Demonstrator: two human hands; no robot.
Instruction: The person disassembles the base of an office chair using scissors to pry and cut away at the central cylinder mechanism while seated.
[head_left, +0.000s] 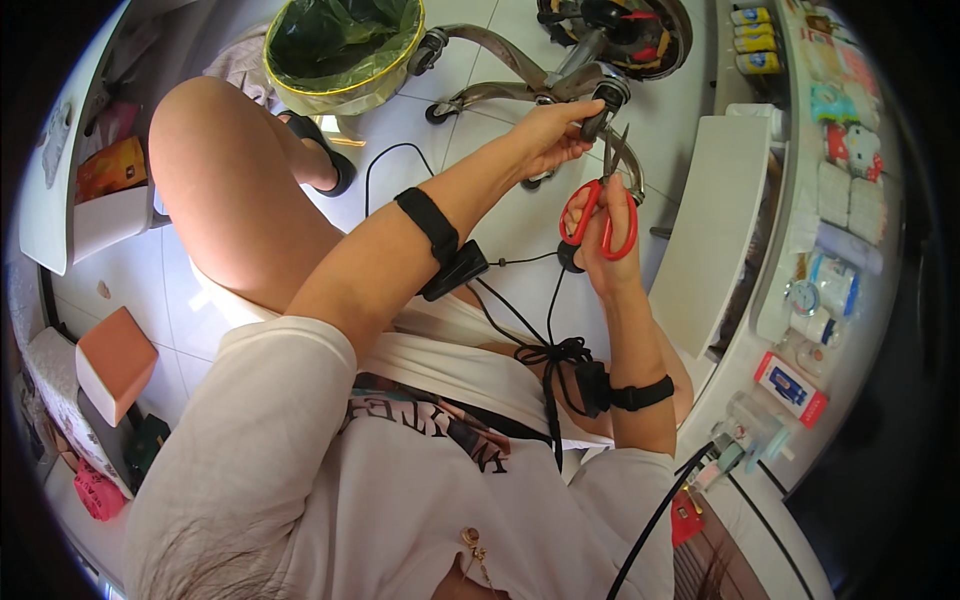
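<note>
My left hand (pixel 552 138) grips a black caster wheel (pixel 597 122) at the end of one leg of an upturned or tipped metal chair base (pixel 560 80); its fingers close around the wheel. In my right hand (pixel 618 250) is a pair of scissors (pixel 617 240) with red handles. Fingers pass through and around the handle loops. The metal blades are parted a little and point up toward the caster, close beside it; whether they touch it I cannot tell. Black straps with small boxes circle both forearms, joined by a bundled black cable (pixel 548 352).
A bin with a yellow-green liner (pixel 345 95) stands beyond my left knee. Other casters of the base (pixel 440 112) rest near the tiled floor (pixel 400 180). A pale drawer front (pixel 715 200) and a shelf of packages (pixel 840 200) line the right side. An orange-topped box (pixel 118 365) sits left.
</note>
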